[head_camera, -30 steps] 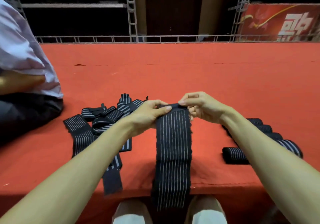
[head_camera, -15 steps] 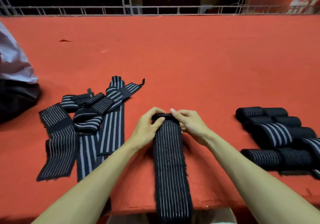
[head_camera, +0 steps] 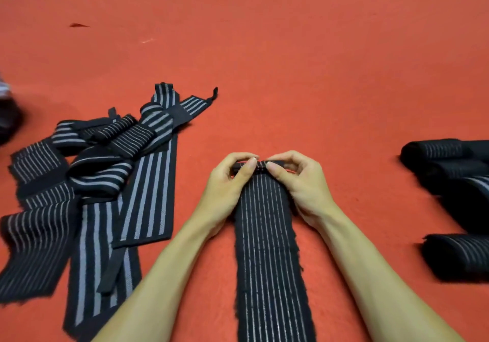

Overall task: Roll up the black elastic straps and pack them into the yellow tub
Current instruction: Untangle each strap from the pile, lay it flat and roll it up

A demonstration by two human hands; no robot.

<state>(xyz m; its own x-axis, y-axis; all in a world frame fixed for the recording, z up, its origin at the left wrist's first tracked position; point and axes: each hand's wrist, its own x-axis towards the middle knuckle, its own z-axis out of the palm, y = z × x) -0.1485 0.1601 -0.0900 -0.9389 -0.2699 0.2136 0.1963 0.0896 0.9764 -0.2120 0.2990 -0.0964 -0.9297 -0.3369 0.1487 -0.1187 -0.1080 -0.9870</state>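
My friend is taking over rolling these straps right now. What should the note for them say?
Left hand and right hand both pinch the far end of the striped strap. Only its first turn is rolled, and the rest lies flat toward the person.
Done: several rolled straps sit at the right on the red carpet.
Left: finish this roll, roll the loose pile at the left, then pack everything. The yellow tub is not in view.

Left hand (head_camera: 225, 185) and right hand (head_camera: 301, 183), fingers curled, pinch the strap (head_camera: 267, 249) at its rolled end.
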